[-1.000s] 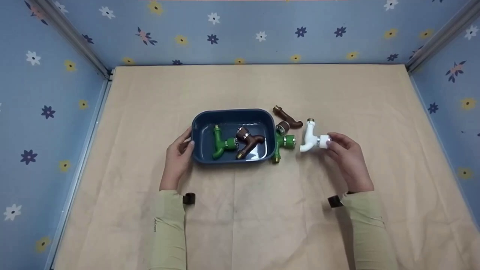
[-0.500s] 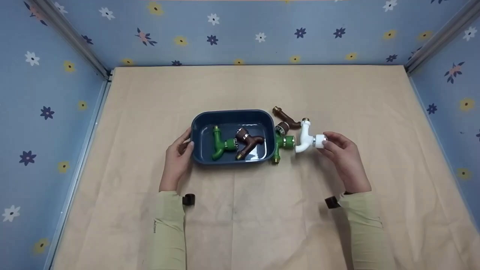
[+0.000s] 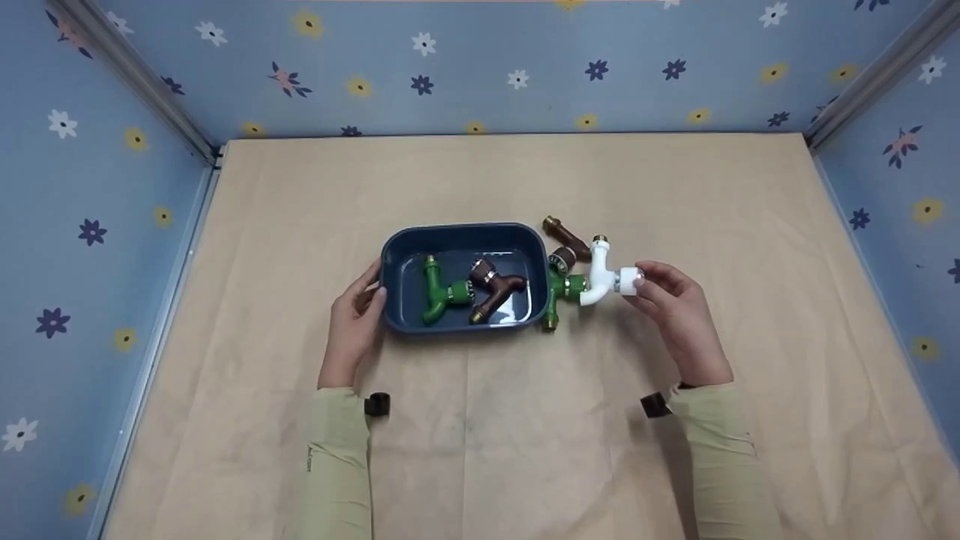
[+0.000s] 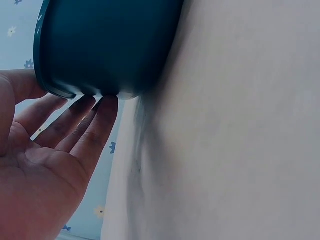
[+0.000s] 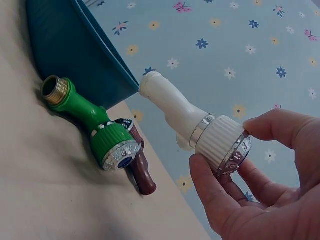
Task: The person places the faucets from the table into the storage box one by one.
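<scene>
1. Hanging in the air to the right of the blue tub, the white tap overlaps the outer green tap from the head, though the right wrist view shows a gap between them.
2. Its brass threaded end shows only from the head; the silver cap on its knob shows clearly only at the right wrist.
3. The right hand pinches that knob between thumb and fingers, its forearm slanting inward.
4. The left hand sets nearly straight fingers and thumb against the tub's end, its forearm pointing forward; the left wrist view reveals fingertips on the outer wall.
5. Inside the tub, visible only from the head, lie the inner green tap and inner brown tap.
6. The outer brown tap lies on the counter just beyond the outer green tap, whose knob shows a blue disc at the right wrist.
7. Flowered blue panels stand around.
</scene>
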The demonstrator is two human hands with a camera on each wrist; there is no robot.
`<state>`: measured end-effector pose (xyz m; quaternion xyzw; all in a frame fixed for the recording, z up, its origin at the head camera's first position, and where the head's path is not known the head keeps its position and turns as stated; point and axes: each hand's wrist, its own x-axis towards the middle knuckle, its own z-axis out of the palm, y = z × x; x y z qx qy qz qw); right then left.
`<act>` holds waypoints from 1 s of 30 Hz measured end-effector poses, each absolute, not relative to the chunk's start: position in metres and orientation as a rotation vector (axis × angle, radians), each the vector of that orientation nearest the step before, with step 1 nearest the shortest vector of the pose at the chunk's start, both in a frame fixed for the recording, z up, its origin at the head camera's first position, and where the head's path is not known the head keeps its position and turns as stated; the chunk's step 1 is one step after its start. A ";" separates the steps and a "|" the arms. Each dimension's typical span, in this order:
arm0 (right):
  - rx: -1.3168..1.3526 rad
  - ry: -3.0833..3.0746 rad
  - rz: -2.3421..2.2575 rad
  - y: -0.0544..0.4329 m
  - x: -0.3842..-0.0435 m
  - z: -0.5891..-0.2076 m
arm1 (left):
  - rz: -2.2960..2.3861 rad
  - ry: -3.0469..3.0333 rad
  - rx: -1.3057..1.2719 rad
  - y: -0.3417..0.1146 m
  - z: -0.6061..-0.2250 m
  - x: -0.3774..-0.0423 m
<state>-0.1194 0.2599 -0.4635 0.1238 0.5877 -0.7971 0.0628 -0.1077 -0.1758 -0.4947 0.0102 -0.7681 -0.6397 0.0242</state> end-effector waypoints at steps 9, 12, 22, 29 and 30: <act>0.317 1.771 -2.418 0.249 -0.121 -0.459 | -1.994 -2.358 0.026 -0.176 -0.496 -0.107; 0.302 1.776 -2.418 0.246 -0.122 -0.458 | -2.000 -2.356 0.020 -0.176 -0.496 -0.107; 0.281 1.800 -2.380 0.230 -0.124 -0.455 | -1.999 -2.355 0.014 -0.177 -0.497 -0.108; 0.261 1.832 -2.326 0.220 -0.125 -0.456 | -1.994 -2.358 0.019 -0.176 -0.497 -0.109; 0.253 1.833 -2.320 0.218 -0.125 -0.456 | -1.991 -2.362 0.022 -0.176 -0.496 -0.109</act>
